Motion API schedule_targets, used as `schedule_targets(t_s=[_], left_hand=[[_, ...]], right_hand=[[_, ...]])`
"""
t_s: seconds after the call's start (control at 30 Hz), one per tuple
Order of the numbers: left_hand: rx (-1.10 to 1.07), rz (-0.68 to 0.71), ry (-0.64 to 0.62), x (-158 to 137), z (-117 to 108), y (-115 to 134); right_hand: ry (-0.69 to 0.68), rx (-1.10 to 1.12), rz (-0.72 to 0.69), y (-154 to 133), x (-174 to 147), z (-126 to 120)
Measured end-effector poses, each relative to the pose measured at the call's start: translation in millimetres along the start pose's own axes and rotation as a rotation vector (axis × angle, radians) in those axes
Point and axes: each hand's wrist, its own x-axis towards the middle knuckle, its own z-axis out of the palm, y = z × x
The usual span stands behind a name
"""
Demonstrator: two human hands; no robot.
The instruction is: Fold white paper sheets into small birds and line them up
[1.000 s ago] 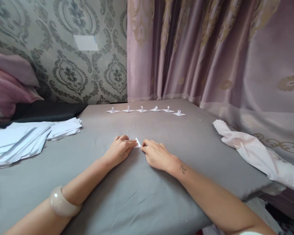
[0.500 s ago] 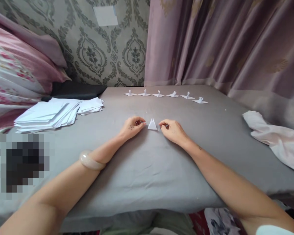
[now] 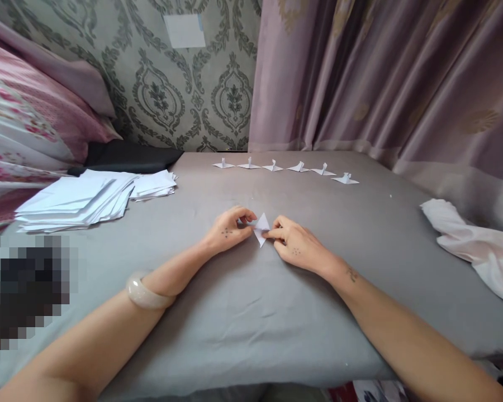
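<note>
A small piece of folded white paper (image 3: 263, 221), shaped like a diamond with pointed top and bottom ends, is between my two hands over the grey cloth. My left hand (image 3: 231, 230) has its thumb and forefinger closed at the paper's left corner. From the other side, my right hand (image 3: 295, 241) grips the right part of the paper, a finger reaching across its middle. Its fingertips cover some of the folds. A pale bangle (image 3: 148, 291) circles my left wrist.
Several folded white paper birds (image 3: 272, 166) stand in a row toward the back. Stacks of white paper sheets (image 3: 71, 198) lie at the left, near a black flat item (image 3: 126, 157). A crumpled pale cloth (image 3: 473, 245) rests at the right. Curtains (image 3: 339, 78) hang behind.
The folded paper has gone from a narrow triangle standing between my hands to a diamond with a point toward me. Both hands have closed in and now touch it.
</note>
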Motion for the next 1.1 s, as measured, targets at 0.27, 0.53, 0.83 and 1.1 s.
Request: schedule_targets(t_s=[0.27, 0.53, 0.83, 1.1], left_hand=[[0.219, 0.206, -0.052, -0.9, 7.6, 3.6], [0.218, 0.128, -0.113, 5.4, 10.7, -1.9], [0.377, 0.264, -0.075, 22.0, 9.3, -12.6], [0.191, 0.034, -0.14, 45.1, 2.1, -20.6]], right_hand=[[-0.046, -0.04, -0.055, -2.2, -2.5, -5.5], [0.181, 0.246, 0.144, 20.2, 10.0, -6.7], [0.171, 0.09, 0.117, 14.8, 34.1, 8.5], [0.096, 0.019, 0.062, 32.6, 60.0, 6.0]])
